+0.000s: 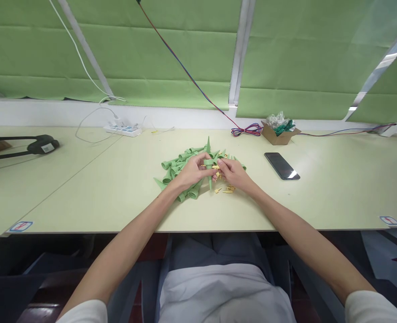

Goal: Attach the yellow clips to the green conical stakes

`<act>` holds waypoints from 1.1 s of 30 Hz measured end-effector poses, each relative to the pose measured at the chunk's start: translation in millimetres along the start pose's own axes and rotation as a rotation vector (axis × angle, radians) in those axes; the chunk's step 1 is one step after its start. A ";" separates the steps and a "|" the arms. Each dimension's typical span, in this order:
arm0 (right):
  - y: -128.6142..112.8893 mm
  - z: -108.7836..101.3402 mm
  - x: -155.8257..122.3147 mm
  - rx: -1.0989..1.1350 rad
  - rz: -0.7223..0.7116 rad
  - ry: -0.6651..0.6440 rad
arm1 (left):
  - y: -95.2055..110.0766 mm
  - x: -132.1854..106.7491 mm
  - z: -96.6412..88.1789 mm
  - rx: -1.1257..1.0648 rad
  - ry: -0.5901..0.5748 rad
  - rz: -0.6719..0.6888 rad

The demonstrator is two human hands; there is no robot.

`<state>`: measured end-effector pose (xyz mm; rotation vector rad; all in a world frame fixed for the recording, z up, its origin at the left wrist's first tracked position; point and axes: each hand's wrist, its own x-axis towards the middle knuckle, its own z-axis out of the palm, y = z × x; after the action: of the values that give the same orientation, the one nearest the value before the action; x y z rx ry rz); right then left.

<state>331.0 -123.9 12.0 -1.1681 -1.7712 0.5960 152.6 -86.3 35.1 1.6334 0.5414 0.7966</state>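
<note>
My left hand [193,172] is closed on a green plastic cone [209,172], held with its narrow tip pointing down. From the right, my right hand [233,172] pinches a small yellow plastic piece [216,167] against the cone's side. Whether that piece is seated in the cone is hidden by my fingers. Around and beneath my left hand lies a heap of similar green cones [173,168], each with a collared open end. Several loose yellow pieces [229,189] lie on the table just below my right hand.
A black phone [281,166] lies on the pale table [117,202] to the right. Behind it stands a small cardboard box [276,136] with clear and green plastic in it. A white power strip [123,129], a coiled red-and-blue cable [247,130] and a black object [43,144] lie farther back.
</note>
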 end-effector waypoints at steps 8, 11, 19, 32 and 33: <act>5.6 3.9 1.5 0.057 0.049 -0.013 | -0.5 0.8 0.9 -0.011 -0.007 -0.012; 9.3 6.4 2.7 0.077 0.068 -0.009 | -0.3 0.9 1.9 -0.012 0.004 -0.017; -4.2 2.9 -2.7 -0.130 -0.106 0.009 | 1.7 3.0 2.5 -0.204 0.088 -0.074; -1.9 10.2 -4.2 -0.150 -0.102 -0.005 | 1.2 1.9 3.5 -0.166 0.068 -0.124; -2.7 10.4 -4.4 -0.108 -0.092 -0.007 | 0.4 1.7 3.1 -0.130 0.063 -0.106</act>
<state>321.3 -128.2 7.3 -1.1508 -1.8717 0.4556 156.0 -87.2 35.6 1.4525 0.6032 0.7904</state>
